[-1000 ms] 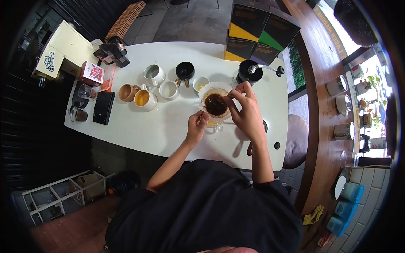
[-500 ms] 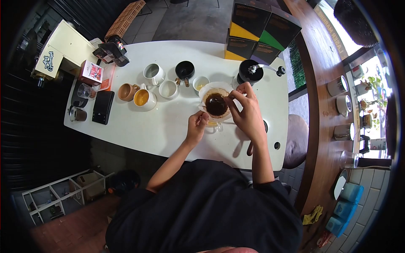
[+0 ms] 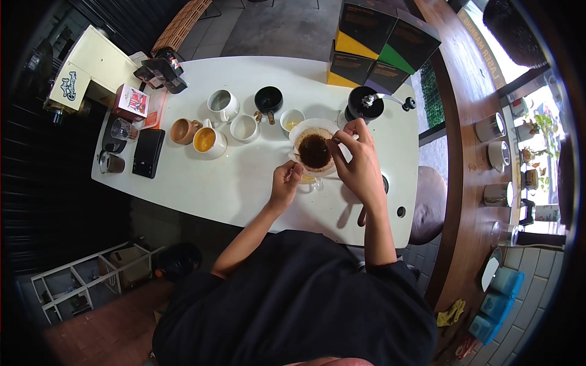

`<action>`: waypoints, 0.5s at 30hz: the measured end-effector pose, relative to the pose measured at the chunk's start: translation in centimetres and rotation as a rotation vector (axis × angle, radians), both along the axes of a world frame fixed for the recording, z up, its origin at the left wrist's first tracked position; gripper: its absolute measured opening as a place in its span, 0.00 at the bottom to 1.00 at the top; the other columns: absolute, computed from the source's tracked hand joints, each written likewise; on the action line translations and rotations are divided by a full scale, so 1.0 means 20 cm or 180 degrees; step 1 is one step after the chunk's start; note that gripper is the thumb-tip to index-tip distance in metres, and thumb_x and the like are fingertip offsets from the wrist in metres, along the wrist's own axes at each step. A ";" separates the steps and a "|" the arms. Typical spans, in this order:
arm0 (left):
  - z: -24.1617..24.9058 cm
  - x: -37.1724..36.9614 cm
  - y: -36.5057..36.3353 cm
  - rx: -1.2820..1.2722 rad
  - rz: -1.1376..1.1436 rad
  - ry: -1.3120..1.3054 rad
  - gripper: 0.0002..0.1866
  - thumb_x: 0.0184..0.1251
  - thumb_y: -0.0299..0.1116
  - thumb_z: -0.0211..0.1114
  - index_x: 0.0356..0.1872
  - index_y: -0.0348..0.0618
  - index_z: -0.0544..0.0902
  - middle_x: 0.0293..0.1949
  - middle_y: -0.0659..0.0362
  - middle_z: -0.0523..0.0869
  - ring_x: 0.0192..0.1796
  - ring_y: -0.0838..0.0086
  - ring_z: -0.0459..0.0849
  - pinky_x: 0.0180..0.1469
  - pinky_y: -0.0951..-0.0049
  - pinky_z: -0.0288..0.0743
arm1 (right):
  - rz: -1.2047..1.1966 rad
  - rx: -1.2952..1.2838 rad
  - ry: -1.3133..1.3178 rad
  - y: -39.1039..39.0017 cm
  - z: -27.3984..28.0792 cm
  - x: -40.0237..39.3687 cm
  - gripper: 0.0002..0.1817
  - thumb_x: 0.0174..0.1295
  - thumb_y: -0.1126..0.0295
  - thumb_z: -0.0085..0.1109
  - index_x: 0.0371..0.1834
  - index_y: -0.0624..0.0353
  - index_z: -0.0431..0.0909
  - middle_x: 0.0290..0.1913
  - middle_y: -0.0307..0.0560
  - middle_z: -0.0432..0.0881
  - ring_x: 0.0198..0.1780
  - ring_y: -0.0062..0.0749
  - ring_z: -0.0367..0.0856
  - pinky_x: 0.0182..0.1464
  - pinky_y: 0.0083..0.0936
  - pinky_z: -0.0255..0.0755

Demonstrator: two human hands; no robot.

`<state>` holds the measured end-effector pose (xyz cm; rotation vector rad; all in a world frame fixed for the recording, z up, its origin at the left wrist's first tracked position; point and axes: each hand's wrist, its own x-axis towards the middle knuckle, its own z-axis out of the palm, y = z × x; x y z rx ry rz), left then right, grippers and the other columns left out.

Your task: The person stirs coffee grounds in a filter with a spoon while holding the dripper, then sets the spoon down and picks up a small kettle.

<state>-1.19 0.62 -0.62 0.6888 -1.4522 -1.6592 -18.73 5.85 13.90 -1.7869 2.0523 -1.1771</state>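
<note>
- Vs. 0.5 s ago: view tilts a touch; both hands + dripper approx. same spot; pale glint on the dark brown liquid [image 3: 315, 152] is gone.
- L hand [image 3: 283, 188]: fingers curled in, thumb & forefinger closed on near-left edge of the white cone-shaped dripper [image 3: 295, 133].
- R hand [image 3: 360, 166]: thumb & forefinger drawn nr. together at dripper's right rim; can't tell if they meet or grip anything.
- Dripper: between hands, right of ctr. on table, lined w/ brown-stained paper filter [image 3: 312, 132], liquid inside; clear glass server [image 3: 318, 185] partly hidden below.
- Surface: white table [image 3: 256, 168]. Left of dripper: white mug w/ orange-yellow interior [image 3: 217, 150], brown cup [image 3: 177, 137], round black cup [image 3: 268, 99]. Far left: flat black rectangular device [image 3: 148, 153]. Behind R hand: black grinder w/ silver crank [image 3: 365, 104].
- Room: long brown wooden ledge [image 3: 465, 165] by window on right; round grey stool [image 3: 429, 201] nr. table.
- Writing: cream boxy machine [image 3: 97, 67] has dark script logo, not legible; red-&-white box [image 3: 132, 102] has red lettering, unclear; black boxes w/ yellow & green panels [image 3: 366, 30], print too small; "LASER MARKING" partly readable, window side.
</note>
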 end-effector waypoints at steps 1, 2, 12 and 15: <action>0.00 0.00 0.00 0.0012 -0.0015 0.0021 0.23 0.79 0.49 0.57 0.29 0.40 0.74 0.26 0.66 0.73 0.32 0.83 0.68 0.37 0.78 0.64 | -0.0008 -0.0007 0.0007 0.00 0.00 0.00 0.06 0.61 0.72 0.65 0.38 0.62 0.82 0.42 0.51 0.71 0.48 0.45 0.73 0.53 0.38 0.69; 0.00 0.00 0.00 0.0014 -0.0014 0.0022 0.23 0.79 0.49 0.57 0.29 0.40 0.74 0.26 0.66 0.73 0.32 0.83 0.68 0.37 0.78 0.64 | -0.0008 -0.0005 0.0008 0.00 0.00 0.00 0.06 0.61 0.72 0.65 0.38 0.62 0.82 0.42 0.51 0.71 0.48 0.45 0.73 0.53 0.38 0.69; 0.00 0.00 0.00 0.0098 -0.0027 0.0051 0.23 0.79 0.48 0.57 0.30 0.38 0.75 0.26 0.66 0.72 0.31 0.83 0.67 0.36 0.77 0.63 | -0.0005 0.0029 -0.0058 0.00 0.01 0.01 0.07 0.61 0.72 0.66 0.37 0.63 0.82 0.41 0.50 0.71 0.47 0.45 0.74 0.53 0.39 0.69; 0.02 -0.01 0.01 0.0123 -0.0002 0.0057 0.23 0.79 0.49 0.57 0.30 0.38 0.75 0.26 0.66 0.72 0.31 0.83 0.67 0.36 0.78 0.63 | 0.0046 0.0061 -0.0155 -0.01 0.01 0.00 0.07 0.61 0.72 0.66 0.37 0.63 0.82 0.41 0.50 0.71 0.47 0.45 0.74 0.53 0.39 0.69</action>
